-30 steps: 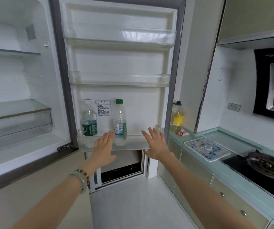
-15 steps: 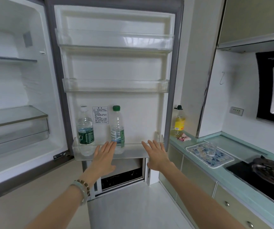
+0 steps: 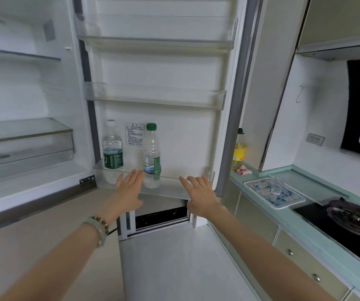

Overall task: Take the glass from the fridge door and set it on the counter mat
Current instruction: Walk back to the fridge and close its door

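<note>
A clear glass (image 3: 277, 186) stands upright on the blue patterned counter mat (image 3: 259, 192), right of the open fridge door. My left hand (image 3: 129, 191) is spread flat in front of the bottom door shelf (image 3: 170, 189), just below a green-capped water bottle (image 3: 152, 157). My right hand (image 3: 198, 195) is spread too, at the shelf's right end, and holds nothing. A clear upright shape (image 3: 210, 173) rises at that end of the shelf; I cannot tell whether it is a glass or the shelf's side wall.
A second water bottle (image 3: 112, 148) stands at the shelf's left end. A yellow oil bottle (image 3: 238, 152) is on the counter behind the door. A dark stove with a pan (image 3: 352, 216) lies beyond the mat. The fridge interior (image 3: 22, 127) is open at left.
The view has shifted a little with my head. Both hands stay spread in front of the bottom door shelf, and nothing was picked up or let go.
</note>
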A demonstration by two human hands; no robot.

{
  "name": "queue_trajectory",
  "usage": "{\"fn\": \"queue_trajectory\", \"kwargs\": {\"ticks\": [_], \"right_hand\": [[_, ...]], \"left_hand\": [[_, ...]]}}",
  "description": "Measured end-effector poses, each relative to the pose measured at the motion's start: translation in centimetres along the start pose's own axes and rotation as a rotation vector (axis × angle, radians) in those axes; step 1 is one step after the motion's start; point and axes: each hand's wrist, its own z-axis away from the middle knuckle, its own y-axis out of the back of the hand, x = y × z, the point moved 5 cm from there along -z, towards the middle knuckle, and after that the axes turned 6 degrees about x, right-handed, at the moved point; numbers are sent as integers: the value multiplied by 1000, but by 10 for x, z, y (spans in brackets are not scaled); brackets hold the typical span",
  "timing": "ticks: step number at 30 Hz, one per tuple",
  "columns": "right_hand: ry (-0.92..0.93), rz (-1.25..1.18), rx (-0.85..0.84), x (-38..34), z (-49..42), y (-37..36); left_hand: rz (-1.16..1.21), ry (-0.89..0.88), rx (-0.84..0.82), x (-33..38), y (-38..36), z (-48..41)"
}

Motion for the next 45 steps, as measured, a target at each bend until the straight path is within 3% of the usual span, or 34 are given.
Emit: {"fn": "queue_trajectory", "kwargs": {"ticks": [8, 13, 20, 26, 30, 34, 39, 45], "right_hand": [[144, -113, 68, -52, 23, 20], [220, -331, 161, -87, 37, 42], [254, -503, 428, -92, 47, 97], [308, -577, 577, -110, 69, 128], [325, -557, 740, -119, 84, 157], [191, -410, 903, -104, 89, 185], [138, -233, 905, -98, 83, 193], [275, -308, 911, -141, 83, 191]], "left_hand": [[65, 55, 24, -25, 19, 37], [81, 95, 45, -32, 26, 63], [229, 5, 322, -9, 60, 101], [385, -90, 401, 24, 102, 123], [425, -93, 398, 44, 120, 135], [383, -107, 410, 51, 132, 148], [329, -97, 420, 49, 149, 163], [323, -68, 469, 44, 169, 187]]}}
